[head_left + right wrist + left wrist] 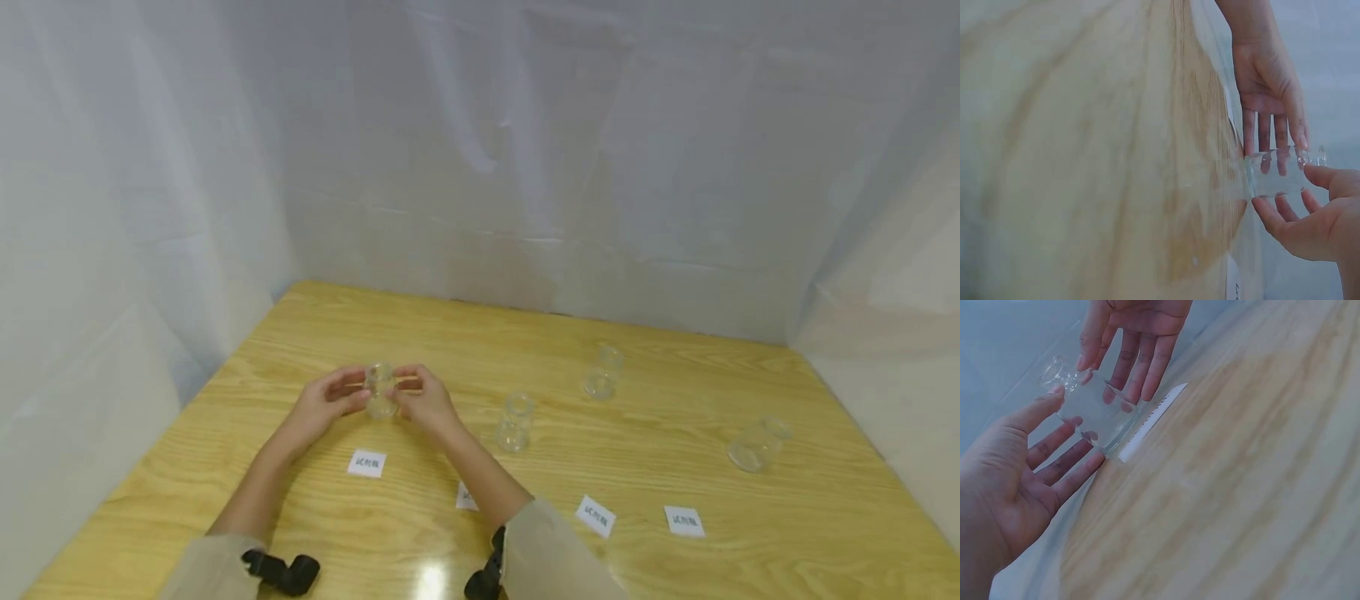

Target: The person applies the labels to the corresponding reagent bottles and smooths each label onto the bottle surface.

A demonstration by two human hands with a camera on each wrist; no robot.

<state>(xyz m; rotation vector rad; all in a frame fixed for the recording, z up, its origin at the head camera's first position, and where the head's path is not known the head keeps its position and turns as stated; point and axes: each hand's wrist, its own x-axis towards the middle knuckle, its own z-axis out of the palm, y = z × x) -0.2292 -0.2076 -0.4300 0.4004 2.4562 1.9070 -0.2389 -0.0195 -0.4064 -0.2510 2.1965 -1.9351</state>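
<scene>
At the left of the table, a clear glass reagent bottle (381, 398) stands upright between the two hands. From its left side the left hand (317, 413) holds it, thumb near the neck and fingertips along the body, as the left wrist view shows. The right hand (431, 408) grips the opposite side in the same way, with thumb and fingertips on the glass (1272, 178). Just in front of the bottle lies a white card (367, 463) with printed characters.
To the right stand three more clear glass bottles: one near the right forearm (513, 433), one farther back (600, 382), one at far right (750, 452). More white cards (684, 521) lie along the front, one partly behind the right forearm. White sheeting (525, 167) encloses the wooden table (637, 442).
</scene>
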